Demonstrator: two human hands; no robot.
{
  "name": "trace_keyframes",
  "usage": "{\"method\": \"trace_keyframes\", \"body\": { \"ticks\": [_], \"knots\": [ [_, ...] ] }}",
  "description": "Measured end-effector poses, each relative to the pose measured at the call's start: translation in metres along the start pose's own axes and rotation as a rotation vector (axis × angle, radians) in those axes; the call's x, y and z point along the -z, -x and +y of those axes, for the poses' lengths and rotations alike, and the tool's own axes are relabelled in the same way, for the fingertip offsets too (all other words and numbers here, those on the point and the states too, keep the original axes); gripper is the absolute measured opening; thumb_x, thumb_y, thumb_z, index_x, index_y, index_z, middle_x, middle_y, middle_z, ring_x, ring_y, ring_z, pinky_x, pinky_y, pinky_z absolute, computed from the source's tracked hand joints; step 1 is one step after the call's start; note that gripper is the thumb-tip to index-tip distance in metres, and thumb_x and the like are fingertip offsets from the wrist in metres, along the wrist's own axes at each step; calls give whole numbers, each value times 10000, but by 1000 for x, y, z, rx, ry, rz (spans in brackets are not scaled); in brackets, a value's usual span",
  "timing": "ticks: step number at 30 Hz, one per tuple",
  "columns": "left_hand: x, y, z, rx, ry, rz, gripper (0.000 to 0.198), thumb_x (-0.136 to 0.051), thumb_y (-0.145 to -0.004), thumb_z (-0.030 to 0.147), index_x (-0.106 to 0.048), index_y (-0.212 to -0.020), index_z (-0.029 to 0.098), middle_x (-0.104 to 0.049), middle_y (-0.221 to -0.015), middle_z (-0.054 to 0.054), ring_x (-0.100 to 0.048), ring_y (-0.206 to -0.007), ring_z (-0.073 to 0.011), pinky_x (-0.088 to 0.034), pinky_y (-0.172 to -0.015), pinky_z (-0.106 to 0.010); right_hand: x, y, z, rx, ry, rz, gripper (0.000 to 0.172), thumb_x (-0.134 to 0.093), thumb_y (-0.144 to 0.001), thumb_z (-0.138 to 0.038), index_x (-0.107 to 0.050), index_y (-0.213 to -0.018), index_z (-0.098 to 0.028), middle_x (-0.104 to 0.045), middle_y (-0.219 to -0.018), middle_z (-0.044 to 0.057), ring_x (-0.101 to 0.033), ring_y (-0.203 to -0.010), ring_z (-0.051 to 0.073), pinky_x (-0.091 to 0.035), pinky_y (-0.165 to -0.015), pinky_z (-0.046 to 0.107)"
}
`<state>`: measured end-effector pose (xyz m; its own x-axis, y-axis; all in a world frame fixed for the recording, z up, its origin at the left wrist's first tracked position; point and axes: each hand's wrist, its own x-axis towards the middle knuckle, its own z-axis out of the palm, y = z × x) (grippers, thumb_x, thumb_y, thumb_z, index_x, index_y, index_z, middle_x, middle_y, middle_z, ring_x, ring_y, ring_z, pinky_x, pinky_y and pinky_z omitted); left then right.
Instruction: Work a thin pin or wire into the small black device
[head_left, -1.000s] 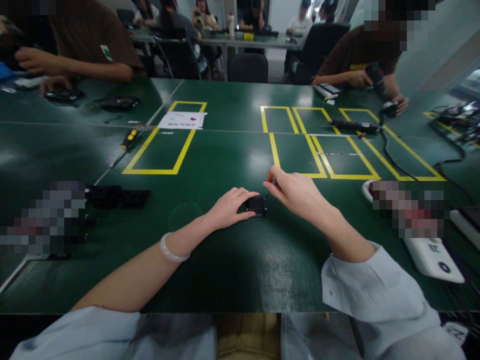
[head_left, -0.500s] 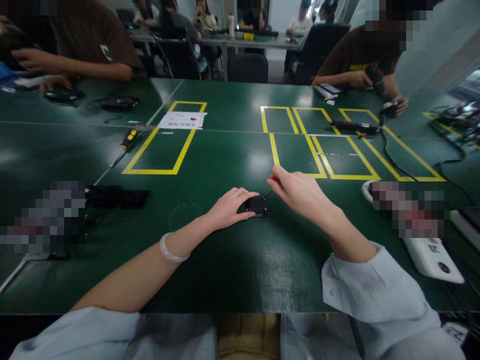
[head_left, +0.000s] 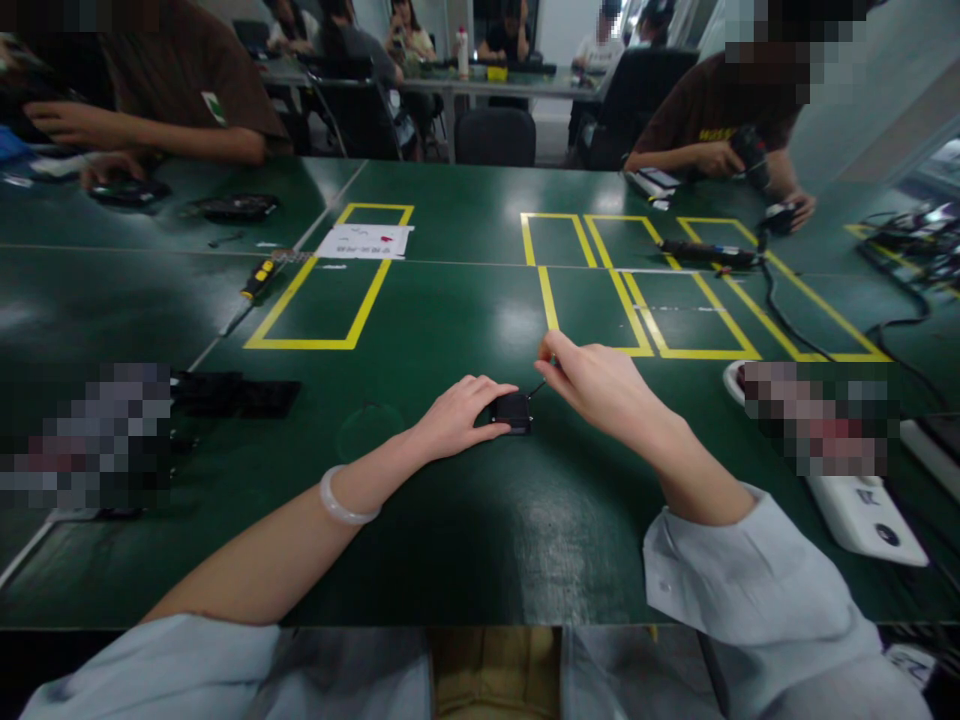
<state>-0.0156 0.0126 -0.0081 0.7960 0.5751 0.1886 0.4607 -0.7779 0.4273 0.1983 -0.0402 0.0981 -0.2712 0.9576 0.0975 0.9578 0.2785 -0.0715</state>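
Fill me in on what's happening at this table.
A person's left hand steadies a small black part on the green table. The right hand grips a thin dark tool, its tip at the part's upper right corner; whether it touches is too small to tell. Across the table, a co-worker's hand holds a dark power tool. A yellow-and-black handle lies farther left.

We find ourselves in what looks like an assembly workshop: yellow tape outlines (head_left: pixel 300 344) divide our green tabletop (head_left: pixel 450 310), a co-worker (head_left: pixel 697 115) grips a drill-like tool (head_left: pixel 750 155), and people (head_left: pixel 356 50) sit around a farther tabletop (head_left: pixel 540 86).
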Motion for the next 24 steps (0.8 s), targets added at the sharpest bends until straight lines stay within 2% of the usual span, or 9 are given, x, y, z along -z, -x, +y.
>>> {"method": "trace_keyframes", "body": {
  "ticks": [5,11,18,24],
  "knots": [
    [0,0,0,-4,-4,-1,499,-518,-923,488,-461,-1351,238,-565,-1168,-86,-512,-1038,-242,-420,-919,-378,1,2,-1,15,-67,36,216,-360,-935,-273,-470,-1099,-187,-681,-796,29,-603,-654,162,-258,-543,255],
    [0,0,1,-6,9,6,498,-518,-919,496,-472,-1343,240,-566,-1179,-90,-518,-1030,-245,-423,-915,-385,2,1,0,2,-12,3,260,-331,-966,-387,-507,-1022,-204,-674,-736,30,-605,-643,175,-232,-532,259],
    [1,0,1,-10,11,2,491,-520,-919,490,-476,-1335,233,-573,-1163,-88,-518,-1038,-245,-413,-927,-385,2,2,-2,7,-52,16,230,-350,-928,-271,-479,-1101,-193,-687,-806,33,-602,-663,159,-268,-557,257],
    [0,0,1,-11,12,1,492,-523,-919,485,-468,-1343,242,-569,-1168,-89,-517,-1031,-244,-417,-916,-384,4,3,-2,7,-12,-5,260,-337,-964,-376,-517,-1034,-202,-680,-755,32,-605,-651,170,-241,-535,264]
  ]
}}
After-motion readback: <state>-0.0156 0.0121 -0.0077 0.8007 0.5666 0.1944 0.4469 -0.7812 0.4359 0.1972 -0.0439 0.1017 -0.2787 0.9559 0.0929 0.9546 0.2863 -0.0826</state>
